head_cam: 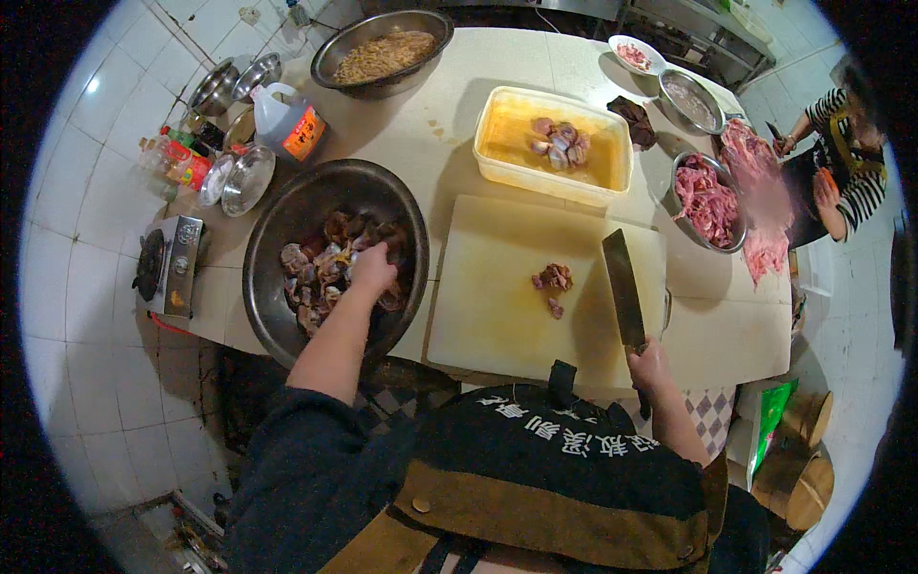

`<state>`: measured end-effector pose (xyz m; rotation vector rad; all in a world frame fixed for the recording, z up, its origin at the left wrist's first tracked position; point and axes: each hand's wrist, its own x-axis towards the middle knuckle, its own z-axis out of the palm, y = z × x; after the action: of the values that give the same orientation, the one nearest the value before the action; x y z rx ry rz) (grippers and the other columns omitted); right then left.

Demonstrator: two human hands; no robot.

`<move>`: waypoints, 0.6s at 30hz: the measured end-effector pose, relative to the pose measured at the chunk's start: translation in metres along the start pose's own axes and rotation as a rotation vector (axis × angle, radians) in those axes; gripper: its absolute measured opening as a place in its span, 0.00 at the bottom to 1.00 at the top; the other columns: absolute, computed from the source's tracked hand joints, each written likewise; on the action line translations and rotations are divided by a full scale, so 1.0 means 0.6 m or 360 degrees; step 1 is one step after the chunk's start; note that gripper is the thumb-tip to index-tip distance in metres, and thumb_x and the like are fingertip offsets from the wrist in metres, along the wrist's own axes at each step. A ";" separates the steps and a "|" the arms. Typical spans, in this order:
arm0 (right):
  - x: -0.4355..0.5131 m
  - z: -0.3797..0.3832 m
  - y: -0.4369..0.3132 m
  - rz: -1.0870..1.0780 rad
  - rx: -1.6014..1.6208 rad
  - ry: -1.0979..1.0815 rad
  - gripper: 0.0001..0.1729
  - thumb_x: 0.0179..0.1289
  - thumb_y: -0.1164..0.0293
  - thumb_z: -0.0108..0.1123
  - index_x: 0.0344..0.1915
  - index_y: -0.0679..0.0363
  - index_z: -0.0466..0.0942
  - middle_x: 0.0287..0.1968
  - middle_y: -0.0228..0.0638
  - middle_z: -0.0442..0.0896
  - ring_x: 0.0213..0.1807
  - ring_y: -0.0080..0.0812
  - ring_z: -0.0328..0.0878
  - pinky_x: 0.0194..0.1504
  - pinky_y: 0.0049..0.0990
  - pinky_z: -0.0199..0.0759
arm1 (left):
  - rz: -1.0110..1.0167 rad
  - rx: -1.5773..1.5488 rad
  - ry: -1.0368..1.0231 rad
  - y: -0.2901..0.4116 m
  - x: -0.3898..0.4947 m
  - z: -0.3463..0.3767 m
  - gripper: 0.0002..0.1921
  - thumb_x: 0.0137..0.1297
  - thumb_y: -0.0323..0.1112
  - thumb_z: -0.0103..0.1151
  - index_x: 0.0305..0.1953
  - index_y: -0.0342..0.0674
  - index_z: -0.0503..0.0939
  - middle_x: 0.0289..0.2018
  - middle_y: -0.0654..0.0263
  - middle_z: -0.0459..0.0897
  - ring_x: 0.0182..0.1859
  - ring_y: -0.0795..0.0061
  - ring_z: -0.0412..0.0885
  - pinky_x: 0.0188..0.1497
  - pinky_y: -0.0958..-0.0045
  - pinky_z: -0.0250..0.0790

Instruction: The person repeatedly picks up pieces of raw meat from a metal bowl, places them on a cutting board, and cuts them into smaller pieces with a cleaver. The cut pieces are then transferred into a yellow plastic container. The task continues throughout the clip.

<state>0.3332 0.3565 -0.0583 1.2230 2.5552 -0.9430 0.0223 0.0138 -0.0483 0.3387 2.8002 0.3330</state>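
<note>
My left hand [374, 270] reaches into a large dark metal basin [262, 244], its fingers among chunks of raw meat [315, 269]; whether they grip a piece is hidden. My right hand [649, 366] is closed around the handle of a cleaver [625, 290], whose broad blade points away from me over the right part of a white plastic cutting board [495, 323]. Small pieces of dark meat [554, 277] lie in the middle of the board, left of the blade. Just beyond the board, a yellowish plastic tub [552, 185] holds several gizzard-like pieces [561, 146].
A person [835, 158] stands at the right with a knife, beside a large slab of raw meat [764, 194] and a metal bowl of meat [706, 201]. A plastic jug [283, 122], metal bowls [249, 181] and a portable gas stove [179, 265] stand left; another basin [384, 54] is farther back.
</note>
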 end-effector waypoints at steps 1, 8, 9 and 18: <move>-0.001 -0.001 -0.004 0.0024 -0.0006 -0.0007 0.15 0.48 0.66 0.54 0.34 0.64 0.70 0.27 0.51 0.75 0.32 0.51 0.72 0.33 0.40 0.65 | 0.0174 -0.0256 0.0284 0.000 -0.011 -0.014 0.13 0.46 0.27 0.53 0.37 0.32 0.72 0.34 0.58 0.77 0.36 0.60 0.74 0.38 0.69 0.67; -0.009 -0.013 -0.020 0.0030 0.0097 -0.0037 0.15 0.49 0.68 0.54 0.34 0.67 0.69 0.24 0.49 0.76 0.22 0.43 0.74 0.23 0.33 0.68 | 0.0009 -0.2356 0.0068 0.046 -0.053 -0.106 0.10 0.46 0.22 0.56 0.28 0.39 0.66 0.22 0.70 0.70 0.28 0.79 0.71 0.33 0.78 0.66; -0.008 -0.013 -0.020 0.0037 0.0065 -0.0049 0.15 0.48 0.68 0.54 0.34 0.67 0.69 0.25 0.49 0.76 0.25 0.44 0.74 0.26 0.34 0.67 | -0.0010 -0.2499 -0.0048 0.059 -0.058 -0.111 0.10 0.46 0.23 0.56 0.27 0.40 0.66 0.22 0.70 0.70 0.28 0.79 0.72 0.34 0.76 0.66; -0.005 -0.009 -0.010 0.0002 0.0079 -0.0027 0.15 0.46 0.68 0.53 0.35 0.65 0.71 0.31 0.53 0.75 0.36 0.50 0.72 0.38 0.39 0.65 | -0.0226 -0.2481 -0.0260 0.253 -0.092 0.042 0.11 0.50 0.27 0.56 0.34 0.38 0.65 0.28 0.66 0.71 0.26 0.79 0.71 0.27 0.79 0.68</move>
<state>0.3310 0.3551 -0.0499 1.2237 2.5321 -1.0181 0.1113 0.1476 -0.0175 -0.2046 1.6279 2.0160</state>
